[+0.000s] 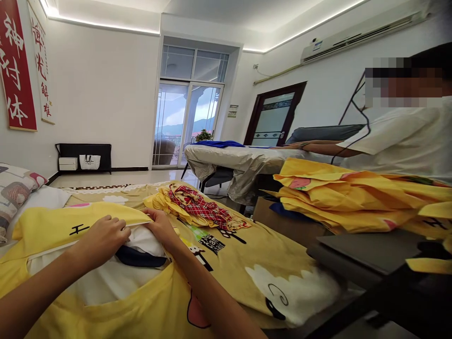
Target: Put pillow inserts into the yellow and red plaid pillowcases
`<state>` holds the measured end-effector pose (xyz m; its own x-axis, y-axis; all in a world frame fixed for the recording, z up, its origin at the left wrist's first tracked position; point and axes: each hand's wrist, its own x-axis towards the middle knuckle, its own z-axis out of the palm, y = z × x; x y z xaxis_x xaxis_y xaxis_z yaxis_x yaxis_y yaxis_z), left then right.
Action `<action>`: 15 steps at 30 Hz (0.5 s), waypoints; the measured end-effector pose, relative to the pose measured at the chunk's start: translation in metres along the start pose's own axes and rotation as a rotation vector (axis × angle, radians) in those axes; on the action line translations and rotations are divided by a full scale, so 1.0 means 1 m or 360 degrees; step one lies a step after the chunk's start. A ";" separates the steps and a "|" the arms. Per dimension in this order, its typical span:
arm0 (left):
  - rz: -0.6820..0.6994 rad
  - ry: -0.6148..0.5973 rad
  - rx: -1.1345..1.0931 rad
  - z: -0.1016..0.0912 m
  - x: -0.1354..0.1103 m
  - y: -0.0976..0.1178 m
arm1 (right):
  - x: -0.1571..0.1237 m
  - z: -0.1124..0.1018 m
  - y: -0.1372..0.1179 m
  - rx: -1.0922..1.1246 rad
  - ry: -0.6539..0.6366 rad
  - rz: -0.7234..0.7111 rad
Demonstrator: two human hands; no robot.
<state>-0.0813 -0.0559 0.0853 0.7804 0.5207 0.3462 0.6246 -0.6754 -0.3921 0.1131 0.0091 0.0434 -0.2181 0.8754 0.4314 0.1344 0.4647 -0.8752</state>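
Note:
A yellow printed fabric cover [141, 308] lies across the near left of the bed, its wide opening showing a white inside. My left hand [108, 238] is closed on the upper edge of this opening, fingers curled over it. At the right end of the same edge, my right hand [160, 228] pinches the fabric between thumb and fingers. Beneath my hands, in the opening, are a bunched white cloth [143, 239] and a dark navy piece [141, 257]. Just beyond my right hand rests a crumpled red plaid and yellow cloth [205, 205].
The bed has a tan printed sheet [268, 249] and a patterned pillow [17, 193] at left. Folded yellow fabric [339, 197] is piled at right, above a dark stand [356, 249]. Behind it, a person in a white shirt [406, 136] reaches over a plastic-draped table [229, 155].

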 end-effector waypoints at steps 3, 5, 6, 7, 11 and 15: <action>0.0078 0.0306 -0.0155 0.013 0.001 -0.015 | 0.001 0.000 0.001 0.0038 0.0013 0.0013; 0.0036 0.0526 -0.0425 0.018 0.002 -0.021 | 0.002 0.001 0.001 0.0033 0.0008 0.0010; -0.0020 0.0624 -0.0599 0.020 0.004 -0.023 | 0.002 0.002 0.000 0.0024 0.0004 0.0007; -0.0084 0.0710 -0.0781 0.020 0.006 -0.024 | 0.002 0.003 -0.001 0.0018 -0.0001 0.0005; -0.0279 0.0822 -0.1447 0.017 0.026 -0.020 | -0.002 0.008 -0.006 0.0095 -0.0022 -0.0036; -0.0594 0.0751 -0.1812 0.020 0.052 -0.016 | -0.005 0.005 -0.012 -0.0004 -0.0115 -0.0110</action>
<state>-0.0502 -0.0076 0.0931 0.3333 0.6969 0.6350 0.2424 -0.7142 0.6566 0.1073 -0.0019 0.0503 -0.2961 0.8295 0.4736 0.1192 0.5241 -0.8433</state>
